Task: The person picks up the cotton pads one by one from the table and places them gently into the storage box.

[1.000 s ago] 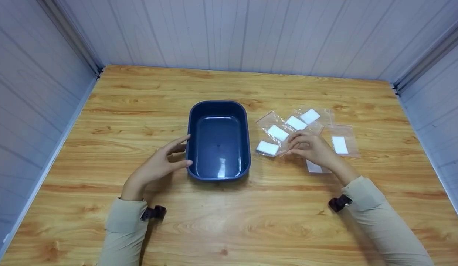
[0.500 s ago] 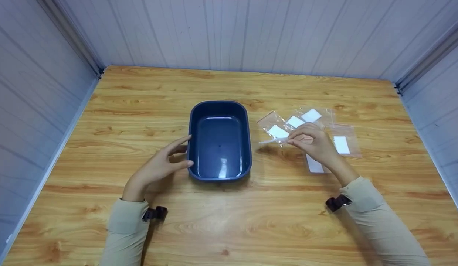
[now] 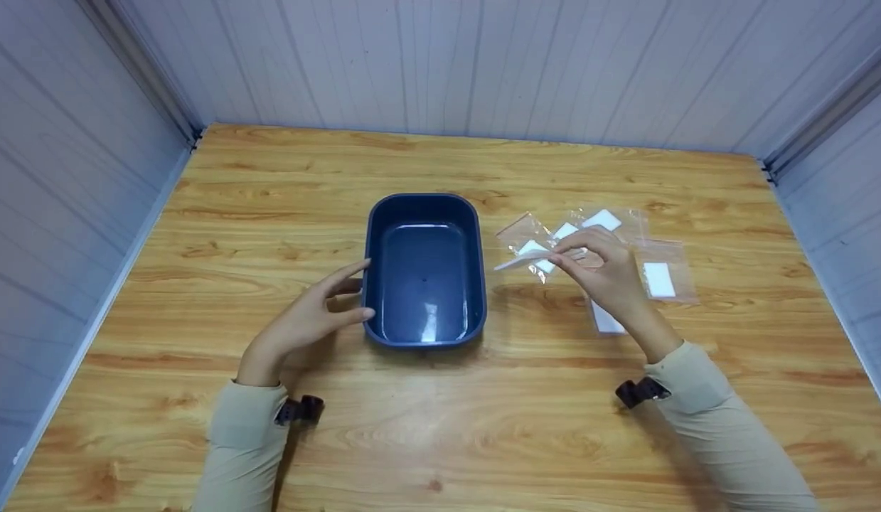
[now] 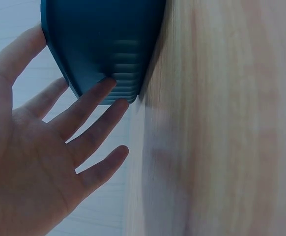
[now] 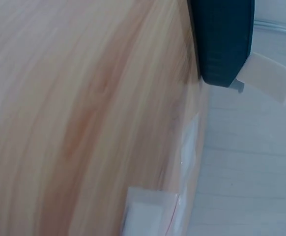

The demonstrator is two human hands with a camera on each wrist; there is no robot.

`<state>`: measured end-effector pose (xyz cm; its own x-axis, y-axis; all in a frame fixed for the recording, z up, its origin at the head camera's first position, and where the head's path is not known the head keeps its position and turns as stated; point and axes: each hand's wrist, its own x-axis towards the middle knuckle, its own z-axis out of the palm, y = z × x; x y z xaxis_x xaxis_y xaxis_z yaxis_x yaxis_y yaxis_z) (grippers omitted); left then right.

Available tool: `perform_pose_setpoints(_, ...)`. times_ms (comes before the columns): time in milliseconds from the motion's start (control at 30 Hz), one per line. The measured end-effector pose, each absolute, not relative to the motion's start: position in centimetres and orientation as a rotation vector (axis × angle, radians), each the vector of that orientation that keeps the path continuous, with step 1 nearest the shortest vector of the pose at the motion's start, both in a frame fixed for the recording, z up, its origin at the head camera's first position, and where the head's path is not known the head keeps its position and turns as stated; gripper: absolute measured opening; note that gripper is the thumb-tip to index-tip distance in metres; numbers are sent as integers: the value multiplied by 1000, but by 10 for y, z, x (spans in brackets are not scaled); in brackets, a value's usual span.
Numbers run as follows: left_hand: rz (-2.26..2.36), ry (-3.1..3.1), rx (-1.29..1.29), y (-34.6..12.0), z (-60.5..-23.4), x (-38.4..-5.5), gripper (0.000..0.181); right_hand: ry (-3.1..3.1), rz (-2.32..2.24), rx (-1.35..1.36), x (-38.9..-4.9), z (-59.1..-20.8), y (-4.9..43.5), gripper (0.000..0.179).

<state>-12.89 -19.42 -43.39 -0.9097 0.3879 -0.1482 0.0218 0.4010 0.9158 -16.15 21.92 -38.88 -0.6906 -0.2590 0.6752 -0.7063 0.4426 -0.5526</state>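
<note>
My left hand (image 3: 305, 320) rests against the left side of a dark blue plastic tub (image 3: 481, 299), thumb and index finger at its rim. In the left wrist view the fingers (image 4: 91, 105) are spread and fairly straight beside the outer wall. My right hand (image 3: 607, 274) pinches a small clear zip bag with a white block (image 5: 268, 77) between thumb and fingers, raised above the table to the right of the tub. Seen from the head, the held bag (image 3: 520, 260) appears nearly edge-on and overlaps other bags lying below it.
Several similar zip bags lie right of the tub, among them one at the back (image 3: 602, 220) and one at the far right (image 3: 659, 279). Another white piece (image 3: 608, 320) lies partly behind the right hand. Panel walls (image 3: 440, 64) enclose the wooden table (image 3: 426, 419).
My right hand has lifted the nearest left bag off the table, tilting it edge-on and raising it over the others. My left hand stays at the tub's rim.
</note>
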Motion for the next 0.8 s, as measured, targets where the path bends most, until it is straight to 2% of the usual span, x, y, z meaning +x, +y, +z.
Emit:
perform_pose_setpoints(233,1539,2313,379,-194,-433,-128,78,-2127,1235,753,-172,-402,215,22)
perform_pose_setpoints(800,1503,2320,352,-195,-433,-128,78,-2057,1340,776,-163,-395,174,18)
